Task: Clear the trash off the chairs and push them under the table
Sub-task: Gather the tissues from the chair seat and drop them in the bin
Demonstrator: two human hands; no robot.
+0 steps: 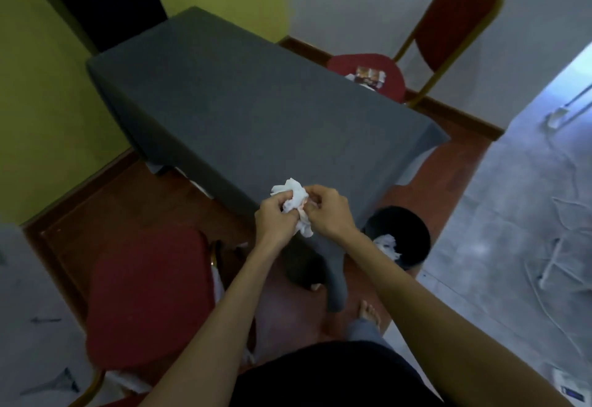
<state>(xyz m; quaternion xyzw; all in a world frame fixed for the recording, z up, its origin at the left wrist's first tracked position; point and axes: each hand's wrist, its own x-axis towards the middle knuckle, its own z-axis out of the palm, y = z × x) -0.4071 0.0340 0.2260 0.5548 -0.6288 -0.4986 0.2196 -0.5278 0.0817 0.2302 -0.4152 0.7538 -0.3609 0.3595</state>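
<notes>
Both my hands hold one crumpled white tissue wad (pixel 296 201) over the near corner of the grey-clothed table (pixel 243 108). My left hand (pixel 277 219) grips its left side and my right hand (pixel 330 211) pinches its right side. A red padded chair (pixel 147 297) with a bare seat stands at my lower left, pulled out from the table. A second red chair (pixel 455 22) stands at the table's far right, with wrappers and paper (pixel 368 76) on its seat. A black bin (pixel 403 230) holding white tissue sits on the floor right of my hands.
Yellow-green walls close in the left and back. A grey floor with white cables (pixel 551 259) lies to the right. My bare foot (pixel 370 312) stands by the table's draped corner. White paper scraps (pixel 125 377) lie under the near chair.
</notes>
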